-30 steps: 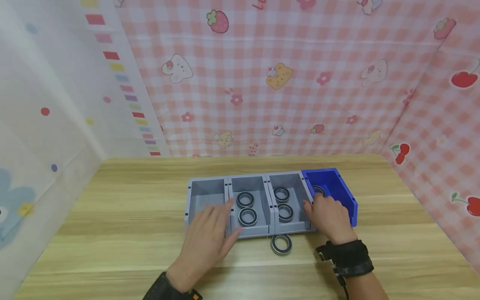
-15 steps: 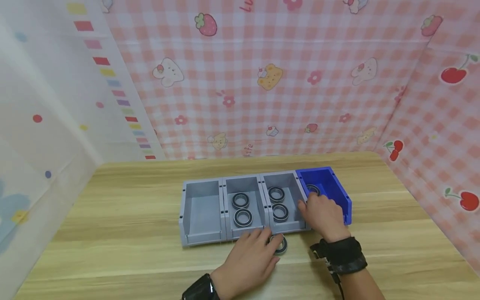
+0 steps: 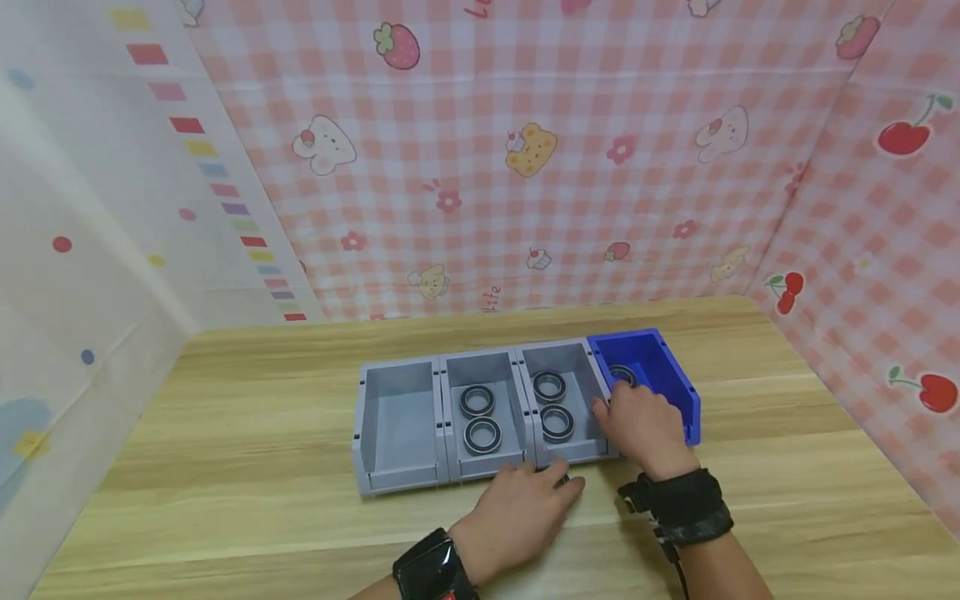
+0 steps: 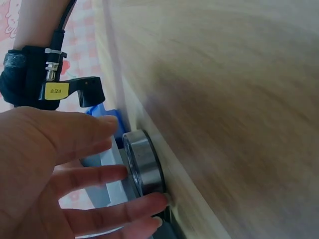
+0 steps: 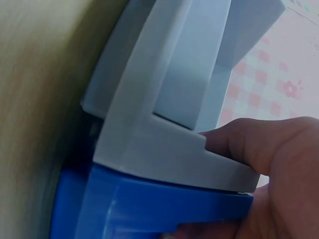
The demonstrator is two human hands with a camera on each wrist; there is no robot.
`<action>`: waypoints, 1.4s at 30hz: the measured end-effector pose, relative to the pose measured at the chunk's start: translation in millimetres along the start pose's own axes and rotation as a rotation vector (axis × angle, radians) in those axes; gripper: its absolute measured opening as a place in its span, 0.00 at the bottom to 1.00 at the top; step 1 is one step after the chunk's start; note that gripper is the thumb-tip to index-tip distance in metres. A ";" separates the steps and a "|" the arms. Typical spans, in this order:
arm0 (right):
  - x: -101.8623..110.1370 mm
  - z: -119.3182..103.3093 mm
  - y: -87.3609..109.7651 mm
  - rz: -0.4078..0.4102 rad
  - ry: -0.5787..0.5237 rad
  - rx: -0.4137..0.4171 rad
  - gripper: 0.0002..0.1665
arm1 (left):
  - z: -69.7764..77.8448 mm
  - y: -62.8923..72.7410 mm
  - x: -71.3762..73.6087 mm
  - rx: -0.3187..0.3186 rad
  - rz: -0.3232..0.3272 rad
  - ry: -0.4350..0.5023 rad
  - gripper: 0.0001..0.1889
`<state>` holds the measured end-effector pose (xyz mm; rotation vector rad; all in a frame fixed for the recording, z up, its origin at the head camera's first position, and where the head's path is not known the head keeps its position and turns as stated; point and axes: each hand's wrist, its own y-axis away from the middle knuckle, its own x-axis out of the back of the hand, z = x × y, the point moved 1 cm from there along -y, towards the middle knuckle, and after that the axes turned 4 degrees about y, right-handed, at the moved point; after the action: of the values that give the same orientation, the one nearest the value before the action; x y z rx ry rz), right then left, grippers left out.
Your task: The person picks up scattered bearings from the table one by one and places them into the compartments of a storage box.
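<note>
My left hand (image 3: 517, 512) reaches over a loose ball bearing (image 4: 144, 162) on the table, in front of the grey bins. In the left wrist view its fingertips are at the bearing's rim and the thumb stands apart from it; the head view mostly hides that bearing. My right hand (image 3: 648, 425) straddles the adjoining walls of the rightmost grey storage bin (image 5: 149, 139) and the blue storage bin (image 5: 149, 204), thumb on the grey side, fingers on the blue. A bearing (image 3: 623, 373) lies in the blue bin by the right fingers, partly hidden.
The left grey bin (image 3: 401, 479) has no bearings in it. The middle grey bin holds two bearings (image 3: 482, 435), and the right grey bin two more bearings (image 3: 557, 423). Patterned cloth (image 3: 450, 125) walls the wooden table (image 3: 225, 467) at the back and sides.
My left hand has moved right from above the left grey bins to the loose bearing in front, now mostly covered in the head view. The right hand stays at the bin walls.
</note>
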<state>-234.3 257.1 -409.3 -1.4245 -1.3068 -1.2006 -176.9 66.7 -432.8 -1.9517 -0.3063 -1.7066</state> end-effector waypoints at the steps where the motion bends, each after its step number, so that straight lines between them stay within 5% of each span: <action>1: 0.3 -0.3 0.0 0.001 0.000 0.002 0.23 | 0.0 -0.2 -0.4 -0.005 -0.002 0.001 0.14; 10: 1.2 0.5 0.4 -0.015 -0.001 0.011 0.24 | 4.0 2.6 -1.4 -0.042 -0.107 0.050 0.16; 15: 0.3 1.3 -0.3 -0.028 -0.003 0.005 0.24 | 3.3 2.5 -3.6 0.003 -0.144 0.123 0.17; 31: -0.6 9.1 7.2 -0.047 -0.034 0.009 0.25 | 1.0 0.2 -2.1 -0.074 -0.143 0.024 0.12; 37: -1.9 4.0 6.0 -0.055 -0.022 0.011 0.24 | -8.0 16.8 21.9 -0.084 -0.108 0.074 0.12; 42: 0.5 -1.6 2.2 -0.069 -0.026 0.017 0.24 | -31.1 38.7 55.0 0.024 -0.102 0.158 0.20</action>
<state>-232.2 255.4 -408.4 -1.3974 -1.3913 -1.2175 -174.4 9.0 -386.4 -1.7989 -0.3720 -1.9009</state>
